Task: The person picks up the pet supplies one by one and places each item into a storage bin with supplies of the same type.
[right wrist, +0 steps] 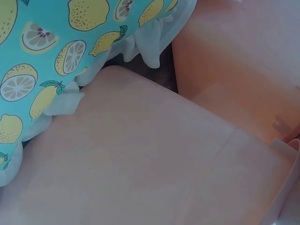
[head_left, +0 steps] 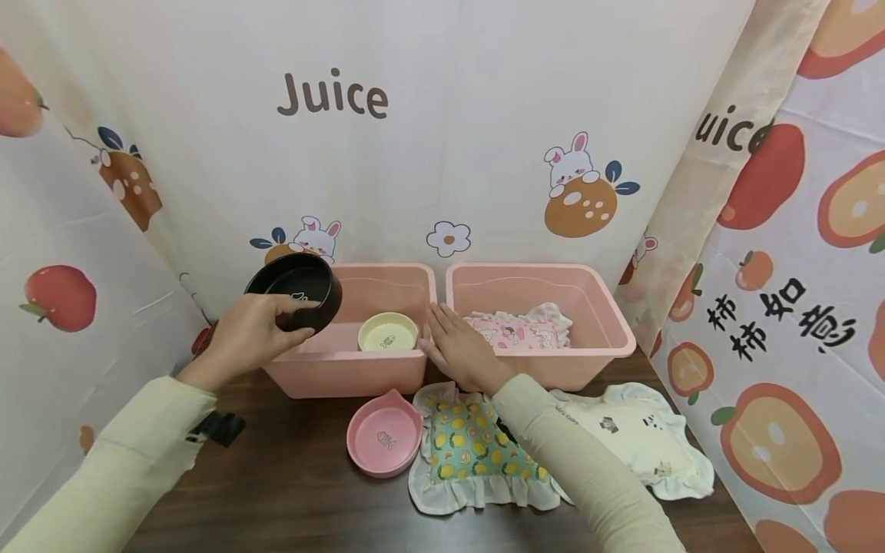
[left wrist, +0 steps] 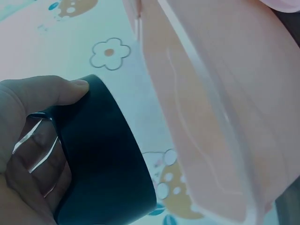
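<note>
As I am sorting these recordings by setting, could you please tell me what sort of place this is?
Probably a small staged tabletop workspace: printed cloth hangs around three sides of a dark table, where pink bins stand side by side.

black bowl | round, straight-sided | held tilted | apparently above left pink bin, near its far-left corner

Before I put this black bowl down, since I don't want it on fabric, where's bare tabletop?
Bare tabletop lies left of the pink bowl, in front of the left bin. Right of that bowl is crowded: the lemon pillow and cream pillow lie there.
</note>
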`<state>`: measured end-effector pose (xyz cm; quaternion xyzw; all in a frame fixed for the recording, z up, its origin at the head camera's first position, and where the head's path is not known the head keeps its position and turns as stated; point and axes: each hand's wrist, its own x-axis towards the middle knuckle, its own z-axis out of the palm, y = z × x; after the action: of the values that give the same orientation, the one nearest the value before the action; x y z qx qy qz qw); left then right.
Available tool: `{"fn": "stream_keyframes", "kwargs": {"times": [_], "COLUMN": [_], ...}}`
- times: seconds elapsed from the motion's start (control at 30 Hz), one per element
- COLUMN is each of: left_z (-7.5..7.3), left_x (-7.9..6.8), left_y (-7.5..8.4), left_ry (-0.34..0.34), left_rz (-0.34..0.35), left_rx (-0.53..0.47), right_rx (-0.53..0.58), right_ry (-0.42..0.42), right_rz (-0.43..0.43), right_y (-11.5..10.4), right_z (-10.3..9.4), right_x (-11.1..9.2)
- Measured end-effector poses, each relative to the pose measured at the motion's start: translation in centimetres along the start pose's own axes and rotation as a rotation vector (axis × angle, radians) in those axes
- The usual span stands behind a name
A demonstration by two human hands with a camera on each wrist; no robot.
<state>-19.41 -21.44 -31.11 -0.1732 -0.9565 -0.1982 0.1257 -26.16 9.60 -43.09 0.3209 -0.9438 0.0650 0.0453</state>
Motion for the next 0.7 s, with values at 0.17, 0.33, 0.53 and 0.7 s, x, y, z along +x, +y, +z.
{"fn": "stream_keyframes", "kwargs": {"times": [0.17, 0.33, 0.53, 0.7], "left_z": [0.9, 1.6, 2.3, 3.8], "left_x": [1.4, 2.8, 4.2, 5.0], "left_y": [-0.8, -1.5, -2.1, -2.8], "left_ry": [-0.050, -0.120, -0.155, -0.156], "left_rz": [-0.050, -0.110, -0.143, -0.120], "left_rx": [-0.058, -0.109, -0.138, -0.178], "right_rx": [0.005, 0.003, 0.025, 0.022], "right_ry": [0.012, 0.006, 0.011, 0.008], "right_rz": [-0.014, -0.009, -0.009, -0.002], "right_y": [-0.1, -0.2, -0.2, -0.2], "right_z": [0.1, 0.0, -0.2, -0.2], "right_x": [-0.1, -0.1, -0.1, -0.1]}}
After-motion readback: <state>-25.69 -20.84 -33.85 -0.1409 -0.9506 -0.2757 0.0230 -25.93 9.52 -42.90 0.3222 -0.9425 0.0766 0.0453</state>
